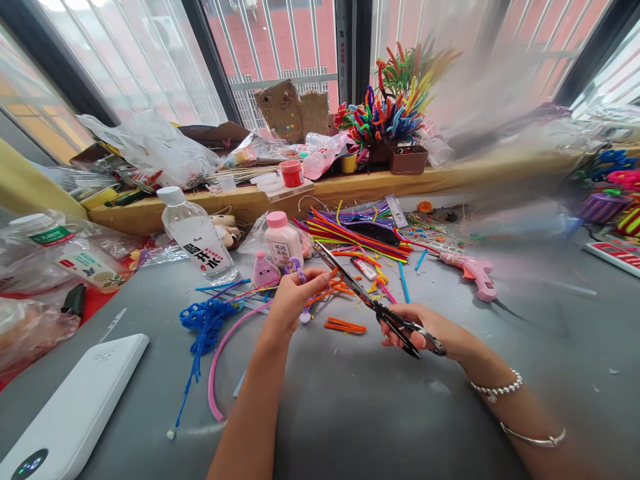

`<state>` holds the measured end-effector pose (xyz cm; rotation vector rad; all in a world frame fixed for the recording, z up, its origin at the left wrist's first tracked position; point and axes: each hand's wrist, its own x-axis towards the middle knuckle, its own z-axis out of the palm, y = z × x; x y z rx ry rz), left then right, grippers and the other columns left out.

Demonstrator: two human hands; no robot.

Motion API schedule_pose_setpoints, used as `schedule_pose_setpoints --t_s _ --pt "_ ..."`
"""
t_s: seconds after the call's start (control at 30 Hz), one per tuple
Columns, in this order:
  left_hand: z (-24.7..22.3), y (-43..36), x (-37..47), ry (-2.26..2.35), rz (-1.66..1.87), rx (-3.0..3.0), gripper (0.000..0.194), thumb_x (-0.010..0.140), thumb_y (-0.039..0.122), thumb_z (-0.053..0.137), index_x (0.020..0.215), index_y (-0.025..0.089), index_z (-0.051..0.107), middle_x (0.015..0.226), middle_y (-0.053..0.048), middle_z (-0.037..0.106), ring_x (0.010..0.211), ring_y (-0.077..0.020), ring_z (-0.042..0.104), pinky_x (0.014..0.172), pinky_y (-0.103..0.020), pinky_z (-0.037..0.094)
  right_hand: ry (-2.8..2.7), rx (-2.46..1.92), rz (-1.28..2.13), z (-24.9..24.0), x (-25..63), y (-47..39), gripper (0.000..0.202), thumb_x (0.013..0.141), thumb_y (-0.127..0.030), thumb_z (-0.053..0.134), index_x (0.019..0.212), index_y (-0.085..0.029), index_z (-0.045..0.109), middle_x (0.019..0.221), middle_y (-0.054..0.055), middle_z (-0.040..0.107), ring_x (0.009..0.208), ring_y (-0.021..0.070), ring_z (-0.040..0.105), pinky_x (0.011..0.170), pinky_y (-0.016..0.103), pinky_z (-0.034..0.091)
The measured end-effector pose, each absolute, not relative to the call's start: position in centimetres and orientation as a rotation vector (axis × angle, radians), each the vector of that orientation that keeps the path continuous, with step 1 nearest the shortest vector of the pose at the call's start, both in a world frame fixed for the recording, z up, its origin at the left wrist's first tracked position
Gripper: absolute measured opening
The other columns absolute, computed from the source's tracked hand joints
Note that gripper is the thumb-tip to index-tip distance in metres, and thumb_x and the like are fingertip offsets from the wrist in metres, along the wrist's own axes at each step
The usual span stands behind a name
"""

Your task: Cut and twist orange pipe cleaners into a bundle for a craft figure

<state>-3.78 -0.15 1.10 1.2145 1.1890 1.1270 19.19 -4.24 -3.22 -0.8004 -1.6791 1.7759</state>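
Observation:
My right hand (pixel 415 327) is wrapped round the handles of black-and-silver scissors (pixel 350 280), whose blades point up and left. The blade tips are beside my left hand (pixel 300 293), which is closed in a pinch near a small orange piece (pixel 334 273). A purple fuzzy piece (pixel 296 268) shows at its fingers; whether it is held is unclear. Below the scissors, folded orange pipe cleaners (pixel 345 326) lie on the grey table (pixel 330 413). A pink crocheted figure (pixel 265 270) stands just left of my left hand.
Blue yarn (pixel 205 323) and a white power bank (pixel 75 407) lie left. Behind stand a water bottle (pixel 197 237) and a pink-capped bottle (pixel 283 237). Coloured pipe cleaners (pixel 360 233) are at centre back, a pink glue gun (pixel 473 270) right. Blur covers the upper right.

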Motion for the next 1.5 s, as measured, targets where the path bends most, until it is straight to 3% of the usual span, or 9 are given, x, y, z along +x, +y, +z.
schedule_pose_setpoints --t_s 0.27,0.7,0.97,1.33,1.5 --pt "1.2 -0.2 -3.6 1.175 1.162 1.187 0.019 0.056 0.03 0.069 0.067 0.014 0.068 0.062 -0.001 0.064 0.063 -0.0108 0.055 0.067 -0.021 0.041 -1.705 -0.951 1.685 -2.8 18.9 -4.3 0.053 0.052 -0.061 0.062 0.074 -0.014 0.056 0.064 0.001 0.051 0.066 0.017 0.053 0.07 0.033 0.044" --pt "1.5 -0.4 -3.3 1.222 1.194 1.199 0.023 0.053 0.033 0.071 0.066 0.014 0.068 0.062 -0.002 0.065 0.063 -0.0135 0.057 0.065 -0.024 0.043 -1.722 -0.958 1.661 -2.6 18.4 -4.4 0.041 0.057 -0.051 0.066 0.073 -0.015 0.056 0.064 0.0 0.052 0.066 0.0147 0.051 0.069 0.029 0.043" --pt "1.8 -0.6 -3.3 1.194 1.097 1.254 0.021 0.054 0.033 0.07 0.065 0.015 0.069 0.061 -0.001 0.064 0.059 -0.0113 0.055 0.061 -0.022 0.042 -1.638 -0.769 1.818 -2.8 18.4 -4.4 0.064 0.045 -0.064 0.064 0.082 -0.013 0.056 0.087 0.008 0.057 0.085 0.0214 0.054 0.081 0.036 0.041" --pt "1.8 -0.7 -3.3 1.174 1.101 1.247 0.021 0.055 0.034 0.07 0.065 0.015 0.068 0.061 -0.001 0.064 0.058 -0.0112 0.055 0.061 -0.022 0.041 -1.655 -0.847 1.79 -2.7 18.2 -4.5 0.052 0.047 -0.058 0.068 0.07 -0.014 0.052 0.063 0.0 0.054 0.061 0.0134 0.05 0.07 0.032 0.044" --pt "2.0 -0.8 -3.1 1.213 1.09 1.278 0.02 0.055 0.033 0.07 0.065 0.015 0.068 0.058 0.0 0.062 0.055 -0.0098 0.052 0.056 -0.02 0.04 -1.492 -1.0 1.746 -3.2 17.9 -4.5 0.04 0.057 -0.049 0.066 0.063 -0.017 0.042 0.051 -0.007 0.047 0.043 0.0074 0.048 0.064 0.03 0.047"
